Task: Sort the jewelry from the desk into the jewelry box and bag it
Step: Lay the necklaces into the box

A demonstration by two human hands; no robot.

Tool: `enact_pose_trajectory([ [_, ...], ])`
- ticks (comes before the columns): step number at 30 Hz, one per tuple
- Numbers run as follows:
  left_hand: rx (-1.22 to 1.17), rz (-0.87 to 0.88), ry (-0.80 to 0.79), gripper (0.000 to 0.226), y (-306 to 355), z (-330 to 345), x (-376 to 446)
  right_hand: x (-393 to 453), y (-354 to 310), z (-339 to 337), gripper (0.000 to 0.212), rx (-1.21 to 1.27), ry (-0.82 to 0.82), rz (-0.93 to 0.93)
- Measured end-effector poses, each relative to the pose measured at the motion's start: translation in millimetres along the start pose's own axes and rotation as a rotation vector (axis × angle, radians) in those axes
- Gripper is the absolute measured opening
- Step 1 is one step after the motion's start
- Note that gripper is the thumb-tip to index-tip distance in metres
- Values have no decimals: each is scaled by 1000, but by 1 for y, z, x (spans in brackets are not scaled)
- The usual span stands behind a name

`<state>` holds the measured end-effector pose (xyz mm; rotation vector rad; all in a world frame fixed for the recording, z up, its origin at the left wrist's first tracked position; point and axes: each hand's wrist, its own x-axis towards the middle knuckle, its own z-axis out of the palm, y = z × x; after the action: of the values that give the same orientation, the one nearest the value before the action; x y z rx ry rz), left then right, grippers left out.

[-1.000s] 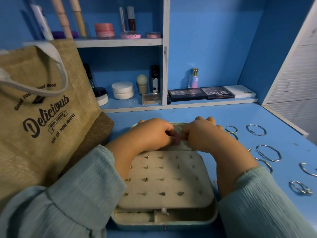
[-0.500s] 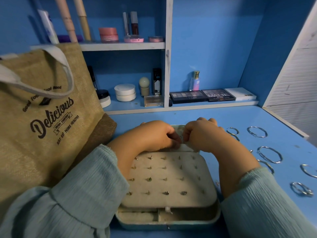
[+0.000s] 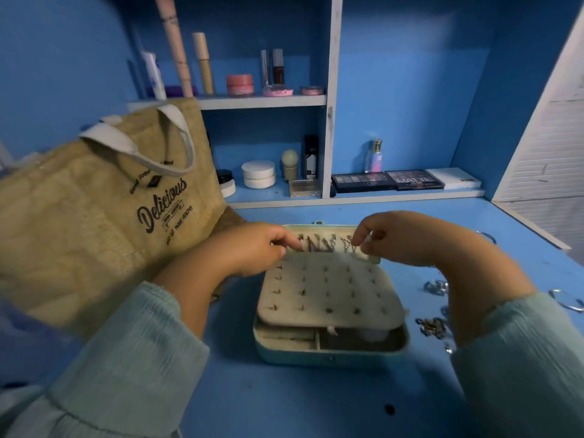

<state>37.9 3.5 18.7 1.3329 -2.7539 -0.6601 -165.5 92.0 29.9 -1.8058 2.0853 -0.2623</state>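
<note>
Nearest the camera, two pale green sleeves (image 3: 132,358) reach over a blue desk (image 3: 300,399) toward an open jewelry box (image 3: 331,349), which sits at the middle of the desk with a cream stud panel (image 3: 328,292) lying across its top and small studs pinned in rows. At the box's far edge, the left hand (image 3: 252,248) curls its fingers onto the panel's far left corner, seemingly gripping it, though blur hides the exact hold. The right hand (image 3: 407,238) hovers at the far right corner, thumb and forefinger pinched on a thin chain (image 3: 350,246) hanging over the lid's lining. To the right, hoop earrings (image 3: 565,301) and a heap of small jewelry (image 3: 433,325) lie on the desk. To the left stands a jute bag (image 3: 94,216) printed "Delicious". Farther back, shelves (image 3: 262,101) hold cosmetics and eyeshadow palettes (image 3: 385,180).
</note>
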Motion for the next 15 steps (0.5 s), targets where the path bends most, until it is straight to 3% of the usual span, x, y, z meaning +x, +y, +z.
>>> enact_pose_trajectory([
  [6, 105, -74, -40, 60, -12, 9, -30, -39, 3, 5, 30, -45, -72, 48],
  [15, -144, -48, 131, 44, -17, 29, -49, -67, 12, 30, 42, 25, 83, 21],
])
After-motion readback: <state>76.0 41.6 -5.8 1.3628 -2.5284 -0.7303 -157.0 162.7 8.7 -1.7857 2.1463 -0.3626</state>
